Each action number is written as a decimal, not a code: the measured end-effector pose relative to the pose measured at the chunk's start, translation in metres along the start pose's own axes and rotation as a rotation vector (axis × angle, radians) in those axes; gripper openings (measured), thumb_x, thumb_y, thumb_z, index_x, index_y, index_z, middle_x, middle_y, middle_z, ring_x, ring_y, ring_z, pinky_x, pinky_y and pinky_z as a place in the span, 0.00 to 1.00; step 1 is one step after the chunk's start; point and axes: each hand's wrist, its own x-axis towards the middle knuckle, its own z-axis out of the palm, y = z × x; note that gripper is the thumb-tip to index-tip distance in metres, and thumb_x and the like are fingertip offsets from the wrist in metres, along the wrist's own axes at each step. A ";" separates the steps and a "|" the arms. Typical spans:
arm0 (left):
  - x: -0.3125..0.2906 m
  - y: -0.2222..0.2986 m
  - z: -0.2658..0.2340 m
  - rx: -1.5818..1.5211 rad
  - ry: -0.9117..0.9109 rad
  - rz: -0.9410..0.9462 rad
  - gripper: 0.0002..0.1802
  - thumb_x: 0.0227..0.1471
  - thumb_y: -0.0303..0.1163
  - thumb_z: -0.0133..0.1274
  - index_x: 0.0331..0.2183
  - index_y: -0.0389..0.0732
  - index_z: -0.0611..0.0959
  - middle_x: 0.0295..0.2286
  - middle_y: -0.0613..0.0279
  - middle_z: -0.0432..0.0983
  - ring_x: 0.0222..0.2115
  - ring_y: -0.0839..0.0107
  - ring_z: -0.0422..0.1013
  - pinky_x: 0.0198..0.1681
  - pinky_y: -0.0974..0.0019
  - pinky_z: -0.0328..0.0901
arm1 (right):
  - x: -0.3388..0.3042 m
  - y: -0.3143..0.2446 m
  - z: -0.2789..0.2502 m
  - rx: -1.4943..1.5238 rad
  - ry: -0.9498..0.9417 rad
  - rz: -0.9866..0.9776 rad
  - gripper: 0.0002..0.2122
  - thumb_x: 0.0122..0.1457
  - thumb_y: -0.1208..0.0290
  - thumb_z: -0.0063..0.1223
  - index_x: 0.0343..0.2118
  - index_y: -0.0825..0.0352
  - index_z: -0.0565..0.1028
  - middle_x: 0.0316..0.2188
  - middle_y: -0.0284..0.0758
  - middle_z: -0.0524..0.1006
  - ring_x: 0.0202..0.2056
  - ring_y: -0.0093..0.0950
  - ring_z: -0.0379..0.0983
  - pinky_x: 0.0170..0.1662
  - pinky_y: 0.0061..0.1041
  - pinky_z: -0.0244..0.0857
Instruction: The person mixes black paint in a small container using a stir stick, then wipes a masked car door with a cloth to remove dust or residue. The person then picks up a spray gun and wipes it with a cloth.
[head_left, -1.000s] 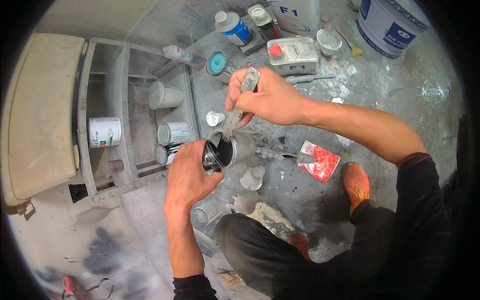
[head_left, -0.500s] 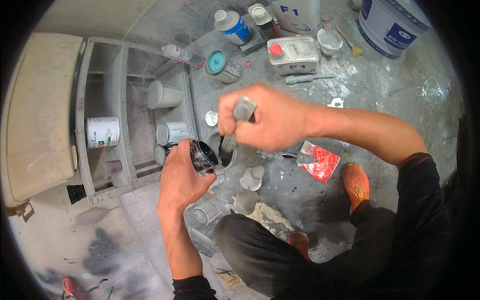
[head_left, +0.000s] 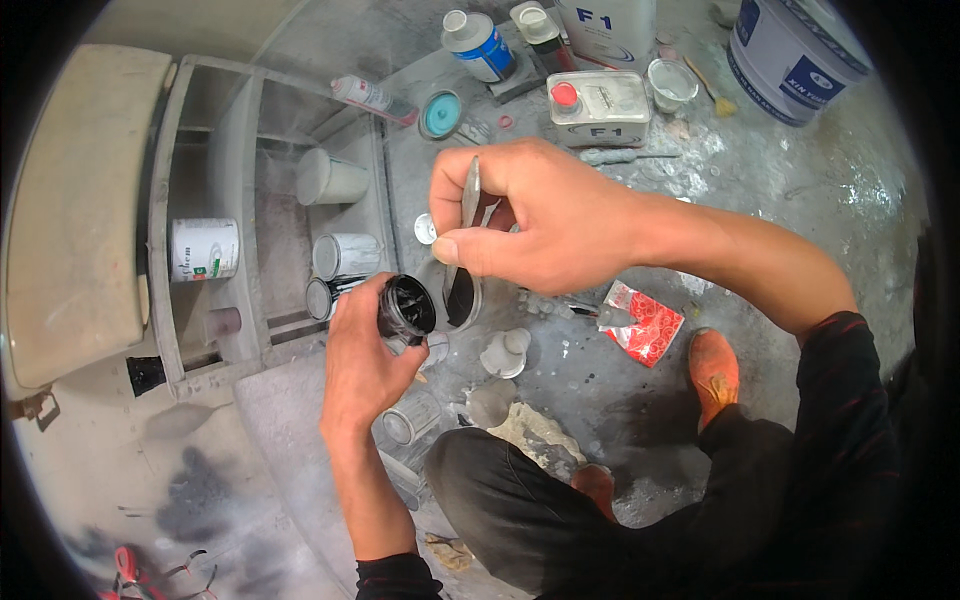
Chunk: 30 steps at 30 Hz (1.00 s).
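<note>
My left hand is wrapped round a small dark jar, whose open mouth shows glossy black paint inside. Between the thumb and fingers of my right hand is a flat grey stirring stick, seen nearly edge-on. Its lower end reaches down into a cup with black paint in it, just right of the jar. Part of this cup is hidden beneath my right hand. The jar and the cup stand close together; whether they touch, I cannot tell.
Paint cans lie by a grey open-framed shelf on the left. Farther off stand an open turquoise can, a metal canister with a red cap and a large bucket. A red packet lies on the floor near my shoe.
The jar has tipped back from the cup, its mouth now facing more upward. My right hand has turned the stick from flat-on to edge-on. The view has shifted slightly.
</note>
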 end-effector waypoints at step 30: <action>-0.056 -0.027 0.043 -0.455 0.202 -0.107 0.42 0.41 0.22 0.70 0.59 0.40 0.75 0.56 0.54 0.76 0.57 0.58 0.73 0.61 0.57 0.66 | 0.012 0.026 0.033 -0.175 -0.018 -0.301 0.10 0.63 0.67 0.61 0.36 0.71 0.78 0.30 0.47 0.79 0.35 0.50 0.77 0.39 0.45 0.70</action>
